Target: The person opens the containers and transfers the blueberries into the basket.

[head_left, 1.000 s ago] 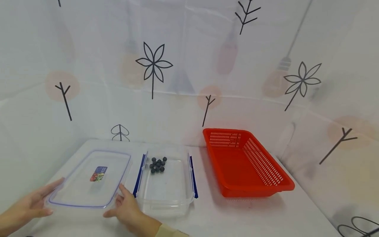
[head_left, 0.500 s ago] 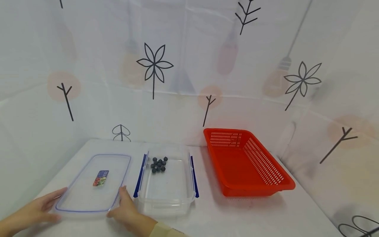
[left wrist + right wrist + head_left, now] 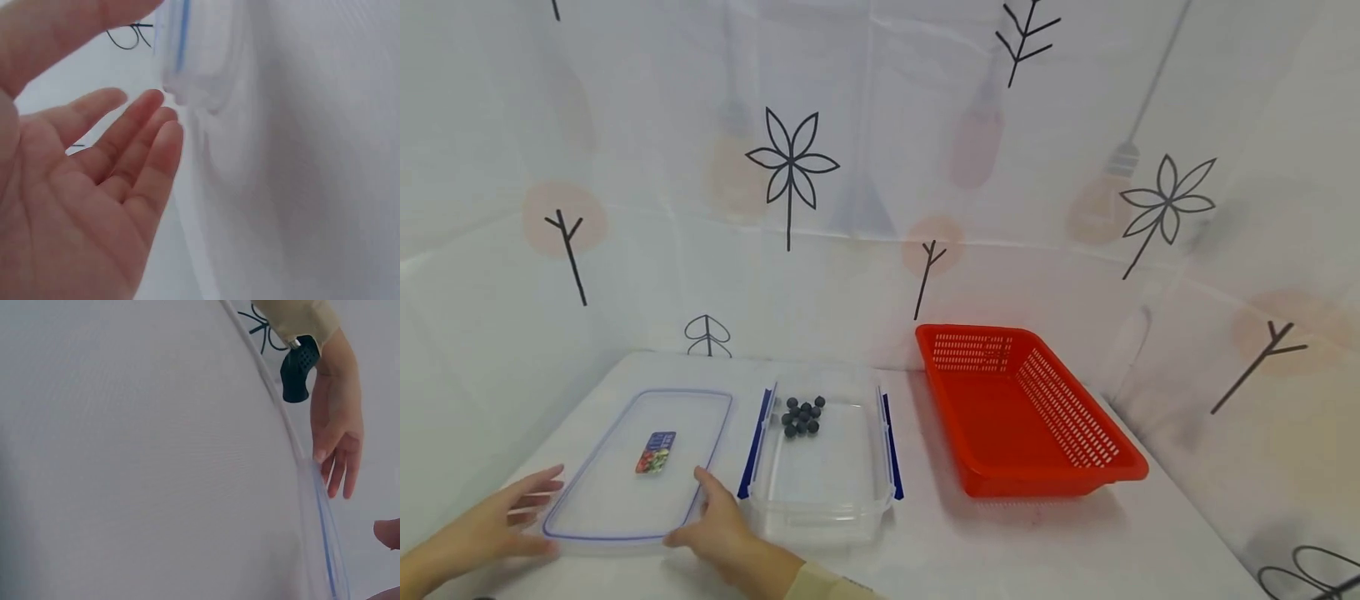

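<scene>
A clear plastic lid [image 3: 602, 496] with a blue seal and a small printed label [image 3: 657, 452] lies flat at the left of the table. By its near left corner is my left hand [image 3: 490, 529], fingers spread; the left wrist view shows this hand [image 3: 94, 187] with a bare palm, its fingertips just short of the lid's edge [image 3: 184, 44]. My right hand [image 3: 722, 525] is at the lid's near right edge, thumb and fingers apart. Only parts of that right hand [image 3: 389, 534] show in the right wrist view, beside the lid's edge [image 3: 324, 537].
Right of the lid stands a clear container [image 3: 820, 525] with blue side clips, holding several blueberries [image 3: 803, 417]. A red plastic basket [image 3: 1037, 479] stands farther right on the white table [image 3: 985, 550]. A patterned white curtain [image 3: 850, 283] rises behind.
The lid has come down from between both hands onto the table. Both hands have then loosened from its edges, the left fingers spreading away.
</scene>
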`<state>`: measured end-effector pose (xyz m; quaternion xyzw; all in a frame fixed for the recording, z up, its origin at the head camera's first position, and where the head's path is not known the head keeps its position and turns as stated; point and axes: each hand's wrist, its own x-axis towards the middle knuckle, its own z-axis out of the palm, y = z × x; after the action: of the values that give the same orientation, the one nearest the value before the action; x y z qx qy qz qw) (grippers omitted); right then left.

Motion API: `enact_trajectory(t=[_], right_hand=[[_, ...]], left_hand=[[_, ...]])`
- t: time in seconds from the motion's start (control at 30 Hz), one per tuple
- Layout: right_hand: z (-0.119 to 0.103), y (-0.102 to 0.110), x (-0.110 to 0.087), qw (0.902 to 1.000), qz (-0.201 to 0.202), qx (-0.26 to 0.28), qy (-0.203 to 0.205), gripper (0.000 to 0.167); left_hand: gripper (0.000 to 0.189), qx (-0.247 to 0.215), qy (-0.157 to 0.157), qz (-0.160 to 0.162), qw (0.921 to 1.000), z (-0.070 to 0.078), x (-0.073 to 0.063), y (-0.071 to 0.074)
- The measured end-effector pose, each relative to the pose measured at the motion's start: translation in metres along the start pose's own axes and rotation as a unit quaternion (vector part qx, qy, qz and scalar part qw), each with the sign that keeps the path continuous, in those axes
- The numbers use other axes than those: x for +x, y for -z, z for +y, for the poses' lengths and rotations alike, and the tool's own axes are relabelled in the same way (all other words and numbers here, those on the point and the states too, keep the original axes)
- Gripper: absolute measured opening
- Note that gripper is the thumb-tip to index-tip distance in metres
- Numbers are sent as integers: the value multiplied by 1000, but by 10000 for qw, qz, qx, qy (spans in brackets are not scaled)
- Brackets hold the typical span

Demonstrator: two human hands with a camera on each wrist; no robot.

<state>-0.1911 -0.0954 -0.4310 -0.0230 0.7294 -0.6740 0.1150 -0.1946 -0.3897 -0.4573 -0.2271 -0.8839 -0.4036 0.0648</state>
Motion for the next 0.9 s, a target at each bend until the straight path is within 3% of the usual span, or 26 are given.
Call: enact_trajectory(t=[0.13, 0.23, 0.3, 0.4, 0.53, 0.73, 0.9], right_hand=[[-7, 6, -4, 9949, -576, 790, 228, 75], [-15, 15, -10, 9843, -1087, 1323, 437, 71], [-19, 22, -15, 9767, -1371, 1564, 528, 69], [-26, 32, -23, 9695, -1699, 1689, 516, 65], [-34, 45, -33, 9688, -1861, 1586, 403, 58], [-42, 68, -47, 9640, -2088, 1601, 385, 48], [-46, 89, -55, 9610, -2215, 1543, 600, 44]], left_hand=[[71, 360, 362, 367, 9980, 24, 11, -2], [68, 320, 952, 401, 9941, 43, 20, -5], [66, 175, 1135, 520, 9920, 55, 25, -9], [59, -81, 1099, 799, 9907, 70, 32, -17], [55, -273, 1017, 1065, 9887, 93, 43, -30], [56, -456, 1335, 1044, 9845, 130, 63, -47], [53, -646, 1320, 1042, 9836, 154, 77, -64]])
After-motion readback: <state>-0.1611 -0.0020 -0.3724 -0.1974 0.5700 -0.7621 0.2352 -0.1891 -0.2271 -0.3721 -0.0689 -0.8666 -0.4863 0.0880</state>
